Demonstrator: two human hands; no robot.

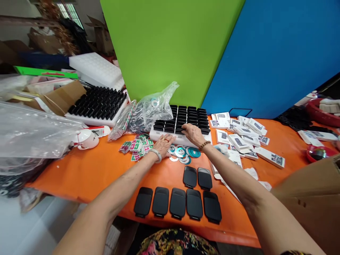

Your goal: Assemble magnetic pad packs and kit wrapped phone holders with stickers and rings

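My left hand (162, 145) lies with its fingers stretched out against the front edge of a white foam tray (183, 139). Rows of flat black cases (182, 118) stand upright in that tray. At the tray's front row, my right hand (193, 134) has its fingers closed on the top of one black case; the fingertips are partly hidden. Round silver and teal discs (180, 152) are heaped between my wrists. Pink and green printed cards (138, 146) lie left of my left hand. Nearer my body, several black cases (177, 202) lie flat in two rows.
Small white boxes (239, 140) are scattered to the right. A clear plastic bag (152, 111) of rings, a second tray of black pieces (99, 103) and a white cup (87, 139) stand to the left. Green (170, 46) and blue panels (268, 56) rise behind; a cardboard box (309, 209) is at right.
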